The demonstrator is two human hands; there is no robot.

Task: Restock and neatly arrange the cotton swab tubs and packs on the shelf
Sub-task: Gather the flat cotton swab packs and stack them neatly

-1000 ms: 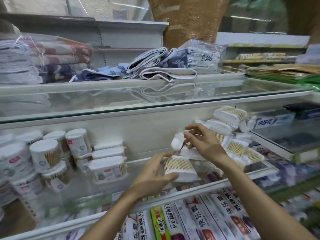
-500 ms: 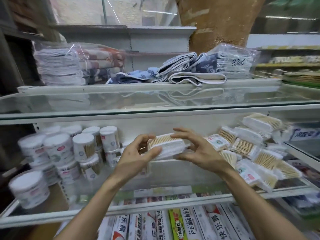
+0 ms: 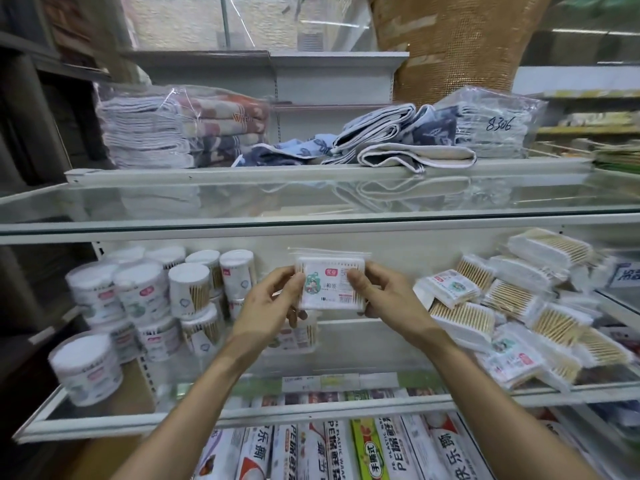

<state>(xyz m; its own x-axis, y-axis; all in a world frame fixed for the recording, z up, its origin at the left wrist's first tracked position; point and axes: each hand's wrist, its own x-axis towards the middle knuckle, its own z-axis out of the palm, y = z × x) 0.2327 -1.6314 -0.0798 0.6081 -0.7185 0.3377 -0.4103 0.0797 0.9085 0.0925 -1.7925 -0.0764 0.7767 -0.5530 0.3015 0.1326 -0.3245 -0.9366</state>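
From my head camera, I hold one cotton swab pack up in front of me with both hands, its printed label facing me. My left hand grips its left edge and my right hand its right edge. On each side my fingers are curled round it, thumb on the front and the others behind. The pack is in the air over the bare middle of the glass shelf, touching nothing but my hands.

To the left on that shelf stand the cotton swab tubs, stacked two high, with one larger tub near the front edge. To the right lies a loose heap of swab packs, tilted and overlapping.

On the shelf above are bagged towels, folded cloths and a clear bag marked 8306. Below, boxes of plastic wrap stand in a row.
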